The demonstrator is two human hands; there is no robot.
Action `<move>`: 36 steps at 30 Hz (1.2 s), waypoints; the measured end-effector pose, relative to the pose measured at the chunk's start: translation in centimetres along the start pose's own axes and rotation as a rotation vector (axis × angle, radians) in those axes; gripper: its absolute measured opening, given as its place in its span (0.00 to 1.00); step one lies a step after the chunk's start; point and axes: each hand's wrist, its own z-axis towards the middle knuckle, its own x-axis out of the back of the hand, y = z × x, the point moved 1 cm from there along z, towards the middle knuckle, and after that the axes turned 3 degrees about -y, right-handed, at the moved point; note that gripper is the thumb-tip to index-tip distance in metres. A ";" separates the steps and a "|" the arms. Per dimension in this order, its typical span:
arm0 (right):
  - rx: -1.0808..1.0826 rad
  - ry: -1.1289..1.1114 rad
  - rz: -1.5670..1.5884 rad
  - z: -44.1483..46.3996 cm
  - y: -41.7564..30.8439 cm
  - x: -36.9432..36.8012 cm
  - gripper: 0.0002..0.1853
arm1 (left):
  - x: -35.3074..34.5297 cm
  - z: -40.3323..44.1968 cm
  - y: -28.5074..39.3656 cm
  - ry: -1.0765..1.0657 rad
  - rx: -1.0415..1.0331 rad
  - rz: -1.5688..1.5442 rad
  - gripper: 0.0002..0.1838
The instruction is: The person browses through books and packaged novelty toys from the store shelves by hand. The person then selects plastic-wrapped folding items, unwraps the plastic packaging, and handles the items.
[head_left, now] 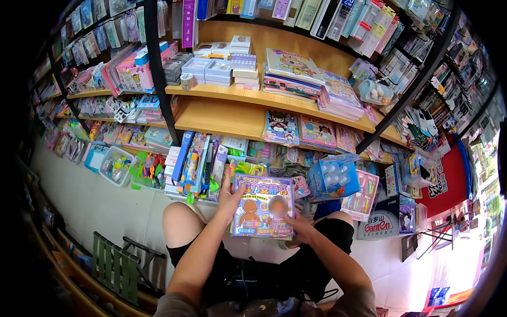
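A purple magnetic quiet book (pixel 256 203), its cover printed with cartoon figures, is held over my lap, face up. My left hand (pixel 231 199) grips its left edge, thumb on the cover. At the lower right corner my right hand (pixel 300 226) closes on the same book. A thin edge shows beneath it; whether more books lie under it I cannot tell. Just beyond the book are a yellow-green package (pixel 247 168) and upright boxes (pixel 195 164).
A wooden shelf (pixel 222 117) stands ahead, with stacked picture books (pixel 293 66) above and more books (pixel 282 127) below. To the right are a blue box of clear balls (pixel 332 177) and a Ganten carton (pixel 377 227). Left are a plastic bin (pixel 116 166) and a folding stool (pixel 113 267).
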 end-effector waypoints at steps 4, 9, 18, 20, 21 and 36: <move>-0.045 -0.023 -0.021 0.3 0.4 -0.1 0.32 | 0.9 0.2 -0.8 0.056 0.069 -0.027 0.37; -0.102 0.149 -0.155 0.0 -2.1 -1.2 0.26 | 2.6 1.6 -3.3 0.113 0.091 -0.127 0.32; 0.266 0.485 -0.051 5.7 -10.7 8.5 0.20 | 0.3 1.1 -1.5 0.025 0.375 -0.106 0.22; 0.323 0.513 -0.034 7.0 -13.4 11.9 0.19 | 0.2 1.3 -1.9 -0.012 0.430 -0.063 0.21; 0.338 0.562 -0.052 7.3 -15.2 12.7 0.18 | 0.0 1.5 -1.9 -0.010 0.442 -0.042 0.20; 0.415 1.139 -1.033 19.3 -23.5 30.2 0.24 | 1.2 3.6 -3.5 0.048 0.573 0.100 0.16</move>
